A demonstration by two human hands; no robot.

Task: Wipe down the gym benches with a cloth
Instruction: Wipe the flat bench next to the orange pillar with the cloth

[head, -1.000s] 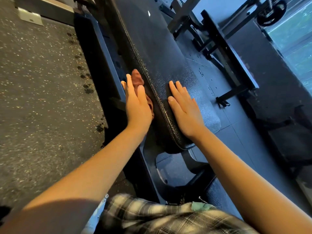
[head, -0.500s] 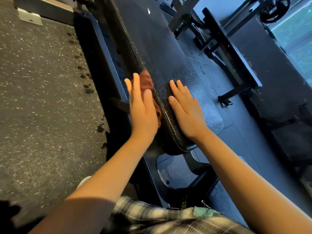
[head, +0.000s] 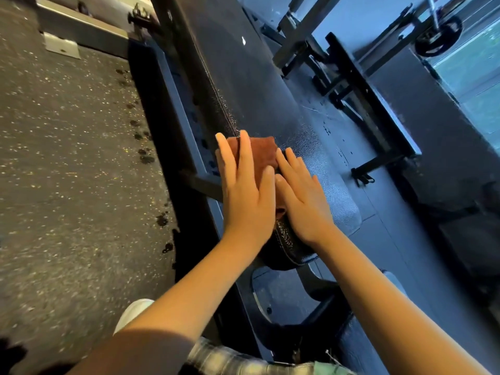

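The brown cloth (head: 263,152) lies on the near end of the black padded worktop (head: 257,85), draped over its left edge seam. The left grip (head: 246,196) is released, its fingers straight and pressed flat on top of the cloth. Just beside it the right grip (head: 303,196) is also released, palm down on the bare pad with its fingertips at the cloth's right edge, above the speckled rubber floor (head: 67,158).
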